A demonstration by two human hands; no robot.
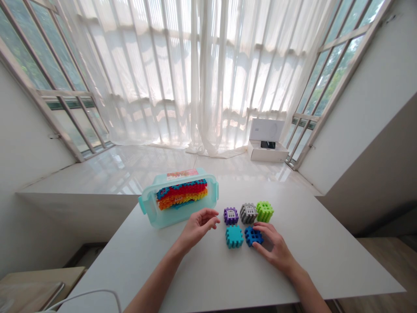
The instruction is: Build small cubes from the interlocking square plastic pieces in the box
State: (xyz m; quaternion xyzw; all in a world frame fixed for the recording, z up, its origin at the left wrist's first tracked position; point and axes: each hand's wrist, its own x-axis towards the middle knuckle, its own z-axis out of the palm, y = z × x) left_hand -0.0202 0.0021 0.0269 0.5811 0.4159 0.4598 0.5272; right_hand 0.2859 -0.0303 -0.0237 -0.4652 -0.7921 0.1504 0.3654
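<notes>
My left hand [199,225] hovers over the table just left of the blocks, fingers loosely curved and thumb apart, with nothing in it. Around the right side of a blue cube-shaped building block [253,236] is my right hand [276,245], its thumb at the near edge and its fingers at the far edge. Left of the blue block sits a turquoise block cube [234,236]. Behind them stand a purple block cube [231,215] with a white window, a grey block cube [249,213] with a white window, and a lime green block cube [265,211].
A light teal plastic bin [166,219] lies tipped on its side at the left, with stacked interlocking panels [182,195] in it. An open white box [267,153] with a dark device stands by the curtain [202,87]. A white cable [94,290] crosses the lower left.
</notes>
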